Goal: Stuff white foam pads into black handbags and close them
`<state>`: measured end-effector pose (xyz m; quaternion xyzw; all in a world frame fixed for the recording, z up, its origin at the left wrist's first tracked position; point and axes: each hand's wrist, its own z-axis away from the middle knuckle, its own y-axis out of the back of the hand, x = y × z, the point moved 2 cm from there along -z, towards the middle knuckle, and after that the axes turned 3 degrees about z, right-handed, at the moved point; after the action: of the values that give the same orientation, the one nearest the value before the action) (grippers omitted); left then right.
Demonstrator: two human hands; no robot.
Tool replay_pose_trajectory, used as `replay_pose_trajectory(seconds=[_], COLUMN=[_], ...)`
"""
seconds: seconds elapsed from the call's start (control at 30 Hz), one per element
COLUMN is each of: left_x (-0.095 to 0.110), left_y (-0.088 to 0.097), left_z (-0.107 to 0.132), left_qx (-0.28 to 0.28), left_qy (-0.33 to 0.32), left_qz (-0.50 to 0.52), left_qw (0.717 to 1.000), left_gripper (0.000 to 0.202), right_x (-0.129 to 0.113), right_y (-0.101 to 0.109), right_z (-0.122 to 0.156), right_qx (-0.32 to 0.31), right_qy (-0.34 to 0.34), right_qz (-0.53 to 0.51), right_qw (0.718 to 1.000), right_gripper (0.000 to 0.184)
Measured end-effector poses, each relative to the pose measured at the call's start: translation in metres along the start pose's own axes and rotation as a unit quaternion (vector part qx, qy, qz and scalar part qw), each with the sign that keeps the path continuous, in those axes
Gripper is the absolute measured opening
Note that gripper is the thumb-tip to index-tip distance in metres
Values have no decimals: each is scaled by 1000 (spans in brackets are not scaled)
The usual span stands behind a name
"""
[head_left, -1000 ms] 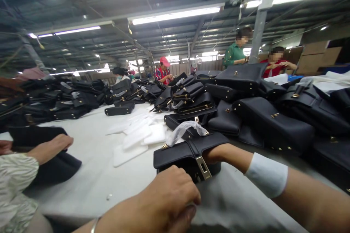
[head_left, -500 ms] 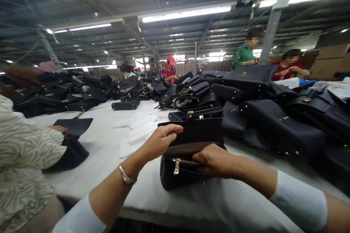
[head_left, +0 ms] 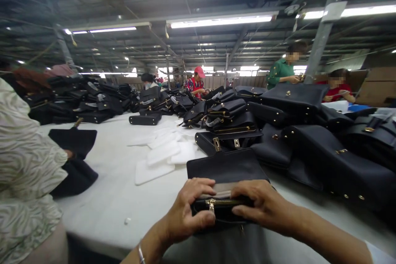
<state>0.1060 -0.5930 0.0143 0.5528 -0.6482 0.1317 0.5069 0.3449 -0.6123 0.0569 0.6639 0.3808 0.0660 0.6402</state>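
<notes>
Head camera view showed a white-covered table [head_left: 114, 202] in a wide workshop, under a dark trussed roof with strip lights [head_left: 222, 21]. A grey post [head_left: 324, 35] rose at the right, with cartons [head_left: 379, 86] behind.

The black bag [head_left: 227, 166] sat at the near side of the table, directly before the wearer. Its flap was folded back, a gold clasp [head_left: 217, 144] at the outer edge. Pale lining [head_left: 223, 189] was visible inside the mouth, behind a gold zip [head_left: 229, 202]; deeper contents could not be made out.

The left hand [head_left: 192, 210] lay at the left end of the mouth, thumb beside the zip pull [head_left: 211, 206], fingers over the lining. The right hand [head_left: 266, 205] covered the right end, thumb and fingers parted across the zip. Both touched the bag; whether either pinched it firmly could not be told.

White sheets [head_left: 157, 169] lay overlapped beyond, to the left. Stacked black bags [head_left: 334, 152] crowded the far and right sides, hiding much of the table. At far left, a co-worker's patterned sleeve [head_left: 27, 144] partly blocked another black bag [head_left: 76, 175].
</notes>
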Motion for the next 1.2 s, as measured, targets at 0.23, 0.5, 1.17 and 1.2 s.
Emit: replay_pose_trajectory(seconds=[0.23, 0.5, 1.17, 1.2], left_x=[-30, -61, -51, -51], left_y=[-3, -17, -16, -17], left_z=[-1, 12, 17, 17], left_qx=[-38, 31, 38, 39], left_qy=[67, 48, -39, -41], left_qz=[70, 47, -22, -26], left_qw=[995, 997, 998, 998], left_gripper=[74, 44, 49, 49], right_x=[-55, -51, -48, -47], right_y=[-24, -21, -4, -4], right_z=[-27, -55, -45, -44], right_qx=[-5, -71, -6, 0], right_qy=[85, 64, 54, 53], right_qz=[72, 84, 180, 186], right_qw=[994, 992, 982, 981], right_gripper=[49, 15, 15, 15])
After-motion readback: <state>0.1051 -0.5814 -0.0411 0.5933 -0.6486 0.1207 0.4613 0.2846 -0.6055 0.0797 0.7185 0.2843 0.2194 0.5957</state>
